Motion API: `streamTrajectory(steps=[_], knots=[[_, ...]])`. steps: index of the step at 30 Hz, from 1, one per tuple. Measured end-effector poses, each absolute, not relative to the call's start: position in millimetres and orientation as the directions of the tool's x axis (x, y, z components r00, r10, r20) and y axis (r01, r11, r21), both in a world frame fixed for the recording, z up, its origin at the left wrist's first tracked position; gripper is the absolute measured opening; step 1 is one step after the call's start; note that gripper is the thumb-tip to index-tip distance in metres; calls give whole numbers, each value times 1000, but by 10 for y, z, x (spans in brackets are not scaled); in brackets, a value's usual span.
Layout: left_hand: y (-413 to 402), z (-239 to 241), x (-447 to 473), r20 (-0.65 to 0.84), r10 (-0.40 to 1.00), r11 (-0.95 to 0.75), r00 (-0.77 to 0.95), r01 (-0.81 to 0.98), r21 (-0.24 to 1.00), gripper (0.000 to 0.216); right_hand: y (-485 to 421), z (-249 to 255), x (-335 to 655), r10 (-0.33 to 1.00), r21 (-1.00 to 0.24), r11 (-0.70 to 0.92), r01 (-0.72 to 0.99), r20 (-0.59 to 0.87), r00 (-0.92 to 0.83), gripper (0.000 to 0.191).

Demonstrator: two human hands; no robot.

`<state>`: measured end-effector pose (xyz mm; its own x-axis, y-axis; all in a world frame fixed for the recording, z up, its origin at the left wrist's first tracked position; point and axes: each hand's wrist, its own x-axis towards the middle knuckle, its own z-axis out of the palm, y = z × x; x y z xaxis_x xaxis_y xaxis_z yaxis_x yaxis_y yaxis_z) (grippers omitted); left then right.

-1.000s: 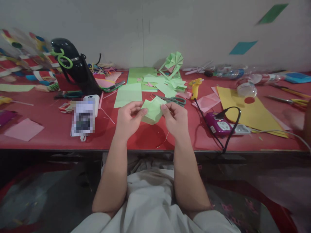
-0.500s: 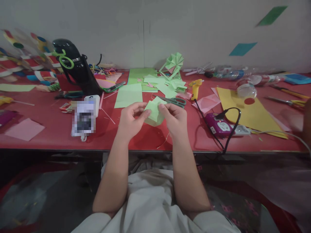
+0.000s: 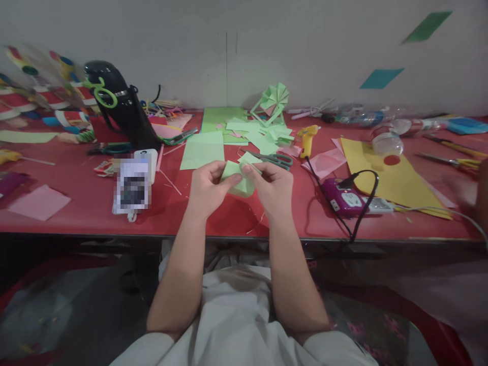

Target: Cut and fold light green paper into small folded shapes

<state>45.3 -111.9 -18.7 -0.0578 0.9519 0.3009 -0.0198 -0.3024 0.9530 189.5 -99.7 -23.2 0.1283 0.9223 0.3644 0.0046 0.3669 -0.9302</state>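
Both my hands hold a folded light green paper piece point(image 3: 238, 182) just above the red table point(image 3: 76, 203), near its front edge. My left hand point(image 3: 208, 189) pinches its left side, thumb on top. My right hand point(image 3: 269, 188) pinches its right side, and the thumbs almost meet over the paper. Grey-handled scissors point(image 3: 275, 159) lie just beyond my right hand. A flat green sheet point(image 3: 202, 149) lies behind my left hand.
Green paper scraps and a folded green fan shape point(image 3: 272, 101) sit at the back centre. A yellow glue gun point(image 3: 307, 138), a purple power strip point(image 3: 345, 197) with black cable, yellow paper point(image 3: 392, 173), a black bottle point(image 3: 118, 104), a phone point(image 3: 131, 190) and pink paper point(image 3: 38, 202) surround the work spot.
My two hands have moved closer together, pressing the green paper into a narrower fold. The thumbs now nearly touch over it.
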Motion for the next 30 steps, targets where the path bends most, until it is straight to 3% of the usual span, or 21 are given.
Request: streamTrajectory(steps=[3, 14, 23, 30], knots=[[-1121, -190, 445, 332, 940, -336, -82, -45, 941, 34, -982, -266, 1910, 950, -950, 309, -54, 305, 68, 35], [-1128, -204, 340, 302, 951, -299, -70, 53, 953, 26, -971, -303, 2000, 946, -942, 324, -83, 323, 30, 35], [-1141, -181, 376, 330, 942, -328, -68, 40, 944, 25, -975, -320, 2041, 929, -929, 370, 20, 370, 4, 36], [-1121, -186, 417, 357, 931, -351, -80, 78, 933, 21, -993, -282, 1946, 939, -936, 344, -79, 345, -7, 31]])
